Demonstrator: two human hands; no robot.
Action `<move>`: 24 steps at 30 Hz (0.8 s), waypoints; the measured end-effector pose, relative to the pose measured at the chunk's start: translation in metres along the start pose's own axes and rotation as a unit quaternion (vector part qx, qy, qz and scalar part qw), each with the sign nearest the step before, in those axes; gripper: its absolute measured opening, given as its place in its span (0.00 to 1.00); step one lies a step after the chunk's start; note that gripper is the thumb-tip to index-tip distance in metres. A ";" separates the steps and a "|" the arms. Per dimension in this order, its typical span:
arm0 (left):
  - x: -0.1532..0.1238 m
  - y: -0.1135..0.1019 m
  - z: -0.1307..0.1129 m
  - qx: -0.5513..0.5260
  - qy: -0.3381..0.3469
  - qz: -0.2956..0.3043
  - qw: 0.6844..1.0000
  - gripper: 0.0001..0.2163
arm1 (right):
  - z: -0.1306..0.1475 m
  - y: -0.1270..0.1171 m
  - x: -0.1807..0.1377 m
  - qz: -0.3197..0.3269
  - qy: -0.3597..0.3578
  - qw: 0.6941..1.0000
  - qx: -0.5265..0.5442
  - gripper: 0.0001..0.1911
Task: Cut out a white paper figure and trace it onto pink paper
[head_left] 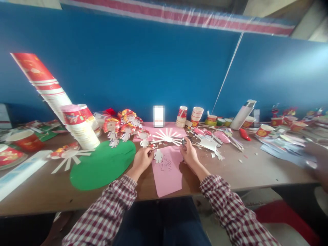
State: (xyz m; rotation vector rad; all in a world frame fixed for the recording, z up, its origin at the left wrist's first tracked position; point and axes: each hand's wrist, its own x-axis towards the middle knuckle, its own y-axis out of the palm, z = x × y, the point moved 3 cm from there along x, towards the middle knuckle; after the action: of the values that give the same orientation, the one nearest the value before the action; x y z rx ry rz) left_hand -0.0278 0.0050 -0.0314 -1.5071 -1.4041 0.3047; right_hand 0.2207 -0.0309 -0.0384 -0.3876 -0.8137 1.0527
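A pink paper sheet (167, 181) with dark pen scribbles lies on the table in front of me. On its upper left corner is a small white paper figure (158, 156). My left hand (143, 160) is closed in a pinch at the figure's left edge. My right hand (191, 155), at the sheet's right edge, is closed around a slim dark pen (182, 141) held nearly upright. Just beyond the sheet, a fan of white paper strips (169, 138) rests partly on another pink sheet (145, 128).
Left of me lies a green paper oval (102, 167), with stacked paper cups (79, 128) and paper figures with red-yellow manes (111, 125) behind. Paper scraps (208, 143), a white bottle (243, 114) and a red marker-like object (245, 134) are to the right. A blurred person's hand (316, 155) shows far right.
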 end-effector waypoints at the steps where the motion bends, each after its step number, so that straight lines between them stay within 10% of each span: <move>1: 0.000 0.000 -0.001 0.005 0.001 0.005 1.000 0.11 | -0.001 0.001 0.000 0.001 0.000 1.000 -0.001 0.29; 24: -0.001 -0.001 -0.007 0.034 0.054 -0.002 0.998 0.11 | 0.009 0.000 -0.003 0.035 -0.001 0.998 -0.057 0.15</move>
State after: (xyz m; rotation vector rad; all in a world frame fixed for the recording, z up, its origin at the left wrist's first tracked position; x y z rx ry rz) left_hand -0.0230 0.0007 -0.0274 -1.4440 -1.2981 0.2622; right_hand 0.2135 -0.0343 -0.0333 -0.5146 -0.8705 1.0748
